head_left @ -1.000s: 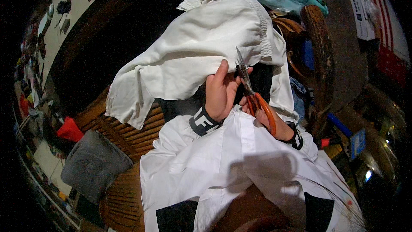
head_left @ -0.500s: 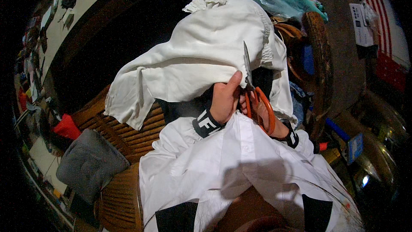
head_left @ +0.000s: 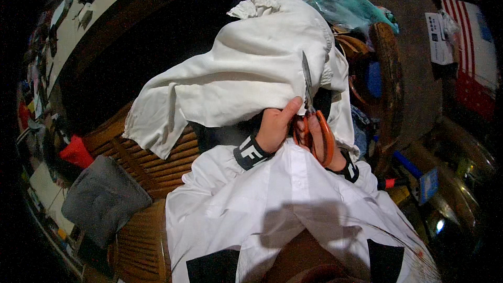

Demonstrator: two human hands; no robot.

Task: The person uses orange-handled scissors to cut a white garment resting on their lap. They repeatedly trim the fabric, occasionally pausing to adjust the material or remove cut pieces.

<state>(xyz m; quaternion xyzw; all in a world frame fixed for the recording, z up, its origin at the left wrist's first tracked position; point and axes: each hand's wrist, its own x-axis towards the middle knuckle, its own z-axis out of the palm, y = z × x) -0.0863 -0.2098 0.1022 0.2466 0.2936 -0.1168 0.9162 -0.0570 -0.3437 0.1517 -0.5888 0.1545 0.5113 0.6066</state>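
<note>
A white cloth garment (head_left: 251,57) with gathered, ruffled edges lies spread over my lap. My left hand (head_left: 273,130) pinches its near edge, thumb on top, right beside the blades. In my right hand (head_left: 317,137) is a pair of scissors (head_left: 328,144) with orange handles, fingers through the loops. The blades point away from me, and the upper blade lies over the white cloth just right of my left thumb. Whether the lower blade sits beneath the cloth is hidden. Both my wrists carry black cuffs with white marks.
A slatted wooden bench (head_left: 126,160) extends to the left, with a grey cushion (head_left: 105,196) and a red cloth-like item (head_left: 77,151) there. To the right rises a thick wooden armrest (head_left: 389,73). Beyond the garment lies a clear and teal plastic bag (head_left: 348,2). A white box (head_left: 439,36) stands far right.
The scissors and my right hand have shifted slightly relative to the cloth, and more of the right fingers shows. My left hand keeps its pinch. The whole view has moved a little.
</note>
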